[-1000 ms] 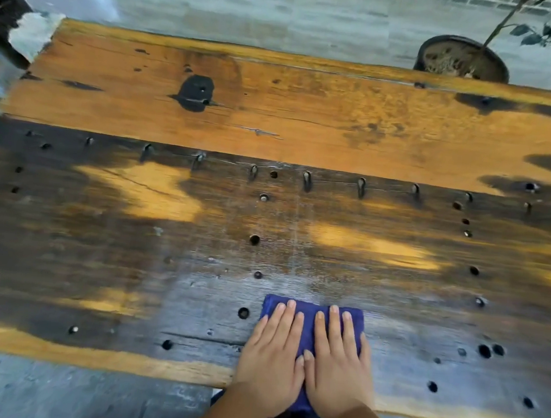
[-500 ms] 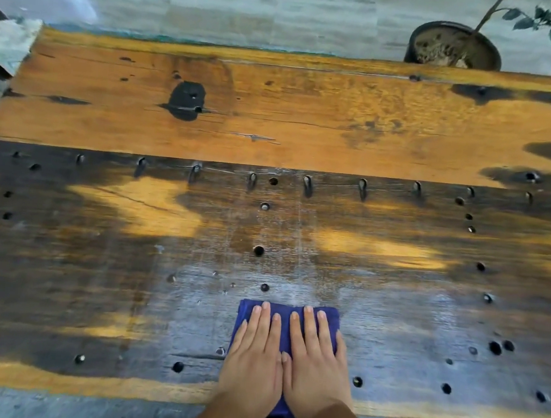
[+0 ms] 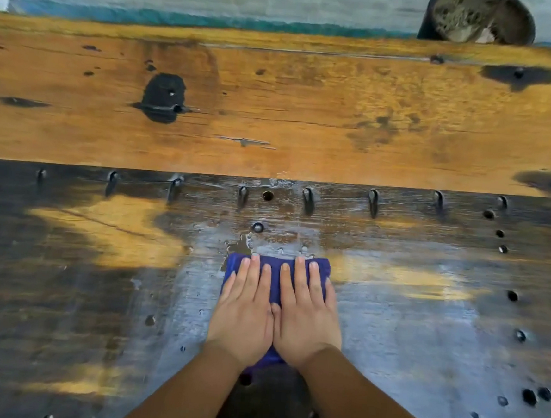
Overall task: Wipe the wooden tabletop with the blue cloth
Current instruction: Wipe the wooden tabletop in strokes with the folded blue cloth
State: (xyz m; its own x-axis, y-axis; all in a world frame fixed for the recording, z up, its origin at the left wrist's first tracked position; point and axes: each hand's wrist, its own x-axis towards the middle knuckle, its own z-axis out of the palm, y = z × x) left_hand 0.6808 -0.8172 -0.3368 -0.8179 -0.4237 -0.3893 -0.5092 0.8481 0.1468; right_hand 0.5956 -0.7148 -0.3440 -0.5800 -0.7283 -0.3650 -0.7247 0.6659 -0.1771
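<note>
- I'm pressing the blue cloth (image 3: 276,276) flat on the wooden tabletop (image 3: 275,116), on the dark near plank, roughly centre, just near of the row of slots.
- Left hand (image 3: 242,315) and right hand (image 3: 305,316) are lying side by side, thumbs touching, palms down, fingers spread flat on the cloth; neither is closing round it, they're just bearing down.
- The cloth is reading as soft, limp and light, folded into a pad; likely damp, since the wood around it is looking wet and shiny.
- Judging it'll bunch or slip out if I'm pushing with fingertips only, so I'm keeping palm pressure across the whole pad.
- Open holes in the plank could be snagging an edge.
- The far orange plank is looking dry, likely unwiped.
- A plant pot (image 3: 477,18) is sitting beyond the far edge.
</note>
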